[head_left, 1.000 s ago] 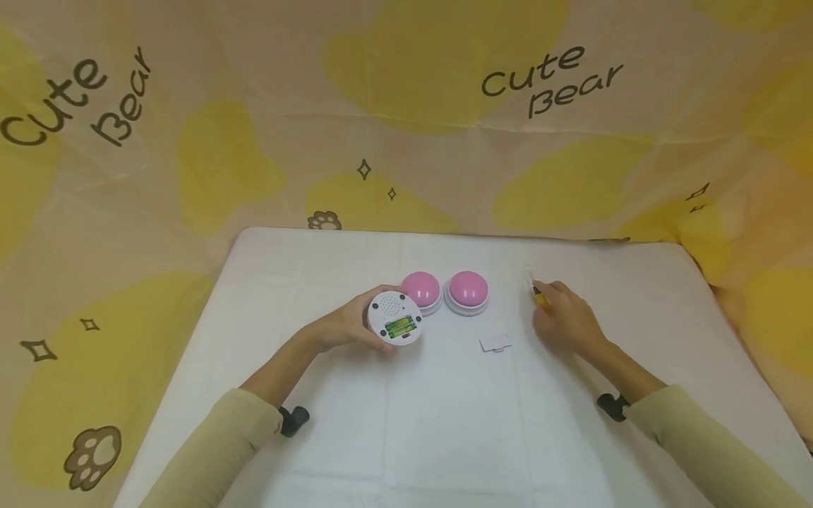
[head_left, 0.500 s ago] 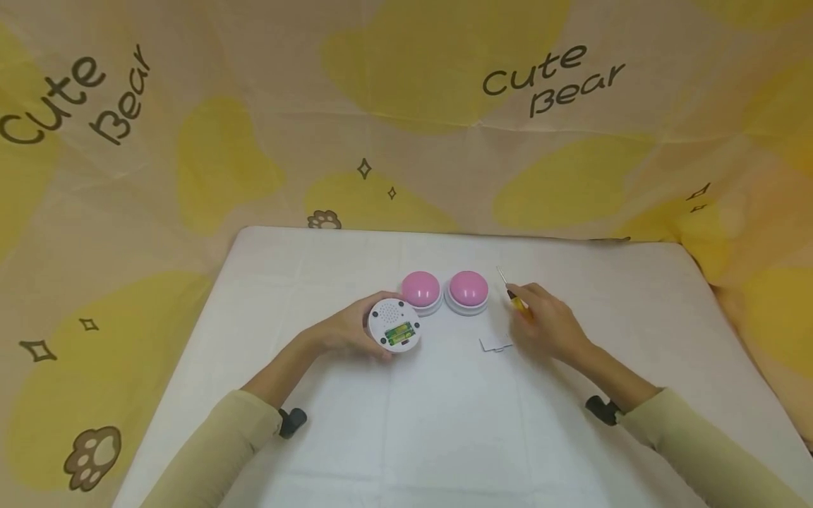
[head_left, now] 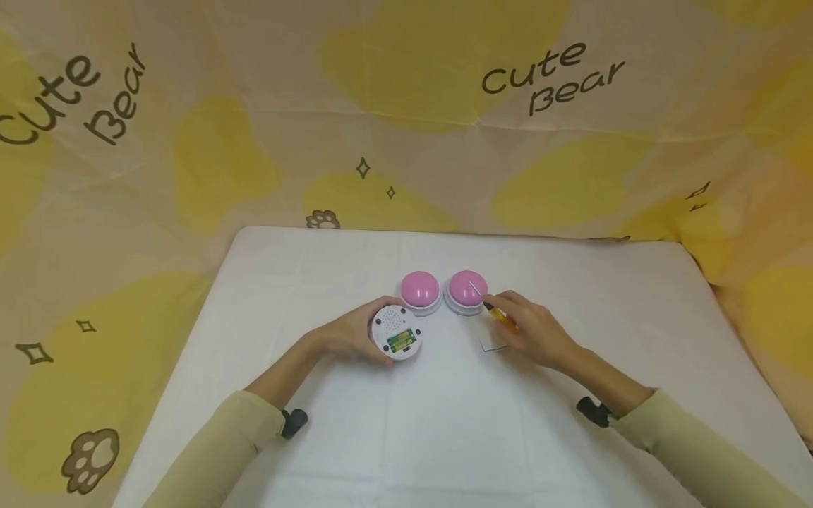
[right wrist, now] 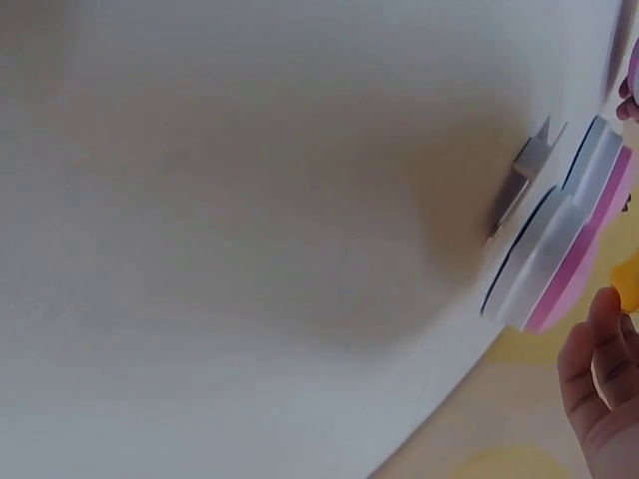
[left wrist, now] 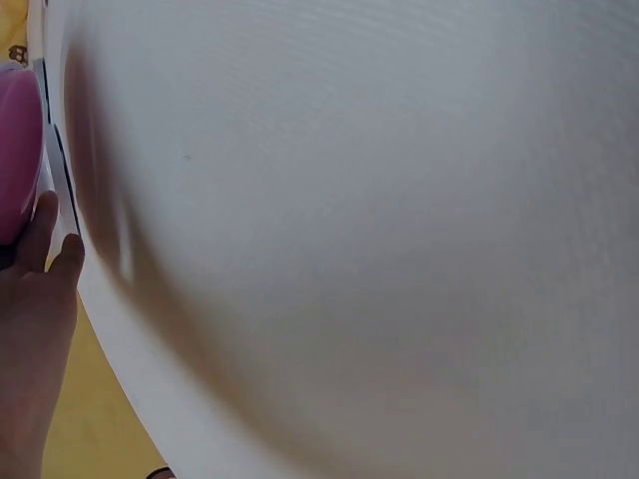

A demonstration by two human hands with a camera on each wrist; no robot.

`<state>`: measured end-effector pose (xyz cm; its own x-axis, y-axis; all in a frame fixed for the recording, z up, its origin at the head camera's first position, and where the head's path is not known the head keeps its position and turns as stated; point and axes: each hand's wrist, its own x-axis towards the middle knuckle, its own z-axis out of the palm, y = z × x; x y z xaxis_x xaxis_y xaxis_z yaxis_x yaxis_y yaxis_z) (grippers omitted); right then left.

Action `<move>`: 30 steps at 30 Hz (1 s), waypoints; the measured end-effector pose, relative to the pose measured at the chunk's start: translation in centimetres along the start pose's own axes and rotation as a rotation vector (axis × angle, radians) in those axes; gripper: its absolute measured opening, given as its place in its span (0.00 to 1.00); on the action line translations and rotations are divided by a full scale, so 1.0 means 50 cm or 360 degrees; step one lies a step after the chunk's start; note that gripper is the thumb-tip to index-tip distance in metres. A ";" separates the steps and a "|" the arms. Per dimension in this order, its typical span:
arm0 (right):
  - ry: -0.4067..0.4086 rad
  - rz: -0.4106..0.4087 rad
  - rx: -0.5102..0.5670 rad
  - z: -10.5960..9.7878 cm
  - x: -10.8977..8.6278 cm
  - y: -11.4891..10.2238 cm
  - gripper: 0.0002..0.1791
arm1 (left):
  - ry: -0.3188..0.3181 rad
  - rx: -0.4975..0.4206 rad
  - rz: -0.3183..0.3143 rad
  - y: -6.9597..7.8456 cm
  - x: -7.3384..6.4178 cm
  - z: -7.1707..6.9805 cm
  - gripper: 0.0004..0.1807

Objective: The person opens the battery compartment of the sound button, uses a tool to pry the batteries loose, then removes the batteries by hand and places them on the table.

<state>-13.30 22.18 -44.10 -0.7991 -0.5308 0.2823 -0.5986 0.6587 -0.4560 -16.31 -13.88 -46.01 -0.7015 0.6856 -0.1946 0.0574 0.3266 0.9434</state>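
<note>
In the head view my left hand [head_left: 351, 330] grips a round push button [head_left: 389, 321] by its rim. Its white underside faces up, and two green-yellow batteries [head_left: 401, 341] sit in the uncovered compartment. The pink dome of this button [left wrist: 18, 150] shows at the edge of the left wrist view. My right hand [head_left: 538, 330] holds a screwdriver [head_left: 502, 317] by its yellow and black handle, its thin metal shaft pointing up and left. From the head camera, the shaft overlaps the right-hand pink button [head_left: 459, 288] on the table. A white battery cover [head_left: 489, 346] lies partly hidden by the right hand.
A second pink button [head_left: 420, 288] stands upright beside the right-hand one, just behind the held button. The white table [head_left: 444, 437] ends at its back edge against a yellow-patterned cloth [head_left: 406, 141].
My right hand has moved left with the screwdriver, from right of the buttons to in front of the right-hand one, partly covering the battery cover. The held button has dropped slightly lower in view.
</note>
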 end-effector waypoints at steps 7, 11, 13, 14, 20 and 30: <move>-0.0061 -0.0059 0.0109 0.014 0.006 -0.013 0.25 | -0.0040 0.0017 -0.0010 -0.002 0.003 0.003 0.53; -0.0094 -0.0144 0.0142 0.022 0.009 -0.024 0.24 | -0.0056 0.0037 -0.0017 -0.002 0.005 0.005 0.53; -0.0111 -0.0204 0.0136 0.027 0.012 -0.029 0.24 | -0.0063 0.0056 -0.0019 -0.004 0.006 0.005 0.53; -0.0119 -0.0229 0.0134 0.028 0.013 -0.031 0.24 | -0.0067 0.0061 -0.0019 -0.005 0.007 0.005 0.53; -0.0211 -0.0283 0.0200 0.039 0.019 -0.043 0.22 | -0.0082 0.0082 -0.0020 -0.010 0.009 0.006 0.52; -0.0384 -0.0279 0.0334 0.051 0.034 -0.057 0.20 | -0.0091 0.0112 -0.0053 -0.007 0.010 0.001 0.53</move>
<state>-12.80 18.06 -44.49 -0.6339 -0.7532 0.1758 -0.6809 0.4357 -0.5886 -16.65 -13.62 -46.44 -0.6622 0.7089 -0.2427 0.0856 0.3934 0.9154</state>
